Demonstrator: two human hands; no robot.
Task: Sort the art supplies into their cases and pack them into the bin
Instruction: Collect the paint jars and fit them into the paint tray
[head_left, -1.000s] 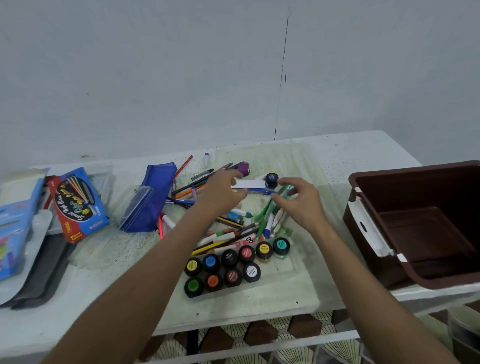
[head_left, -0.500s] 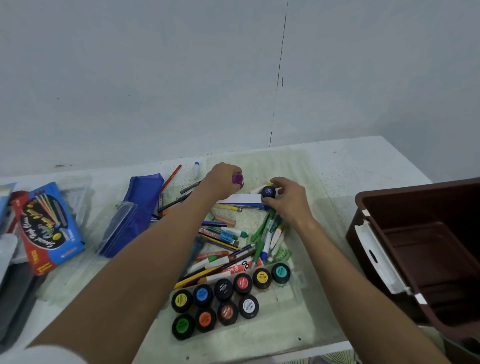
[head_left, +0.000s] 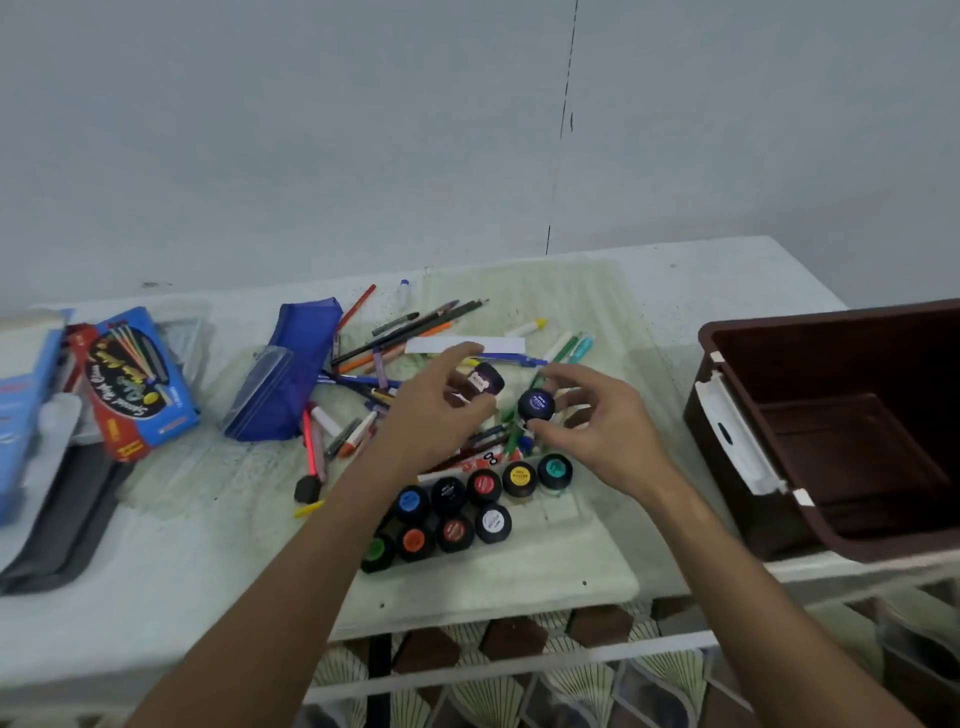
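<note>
My left hand (head_left: 434, 415) holds a dark purple paint pot (head_left: 483, 382) lifted above the pile, its label facing me. My right hand (head_left: 597, 423) pinches a dark blue paint pot (head_left: 536, 405) by its sides, lid toward me. Both pots hang just above the heap of pens, pencils and markers (head_left: 415, 343) on the pale green mat (head_left: 493, 577). Below my hands, several paint pots (head_left: 467, 506) stand in two rows in a clear tray. A blue zip pouch (head_left: 291, 374) lies open to the left. The brown bin (head_left: 852, 431) stands at the right.
A blue and red pencil box (head_left: 140, 379) lies at the left beside a blue packet (head_left: 21, 415) and a grey flat case (head_left: 62, 530). A foam brush (head_left: 309, 486) lies near the pouch. The table's front edge (head_left: 208, 670) runs below my forearms, over a patterned floor.
Both hands have lifted their paint pots off the pile and drawn them toward me, closer to the rows of pots. The camera has shifted slightly.
</note>
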